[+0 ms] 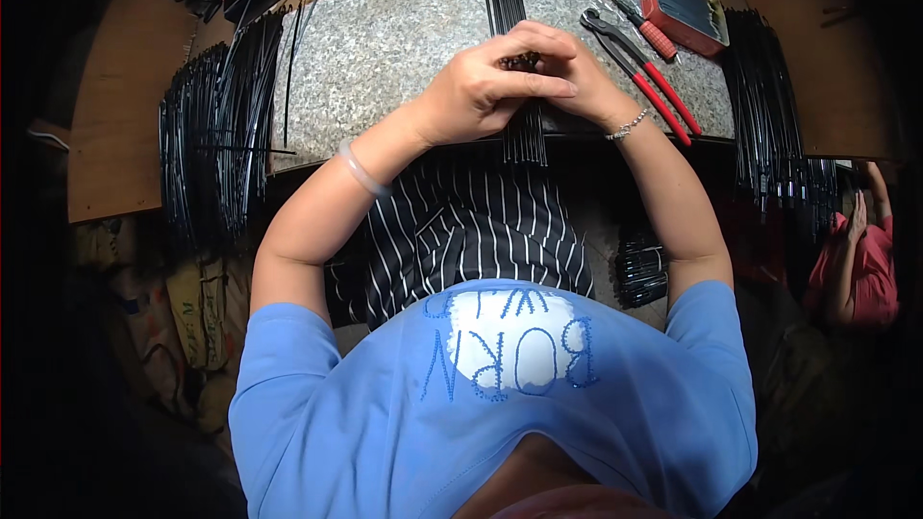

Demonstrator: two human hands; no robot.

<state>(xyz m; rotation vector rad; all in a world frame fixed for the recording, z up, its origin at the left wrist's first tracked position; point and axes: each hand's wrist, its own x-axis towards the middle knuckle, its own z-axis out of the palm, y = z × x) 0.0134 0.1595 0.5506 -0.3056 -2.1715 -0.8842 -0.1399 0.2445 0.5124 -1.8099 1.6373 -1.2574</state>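
A narrow bundle of thin black rods (506, 8) lies across the grey speckled slab, its near ends sticking out over the front edge. My left hand (481, 86) is closed round the middle of the bundle from the left. My right hand (584, 82) closes on the same bundle from the right, its fingers meeting those of the left. Between the fingers shows a dark, knobbly patch (520, 61) of the bundle; whether a tie is there I cannot make out. Pincers (642, 77) with red handles lie just right of my right hand.
A red-handled pointed tool (646, 29) lies beside a red tin (681, 12) of thin dark pieces. Big piles of black rods hang over the table's edge at left (221, 125) and right (764, 96). Another person in red (856, 269) is at far right.
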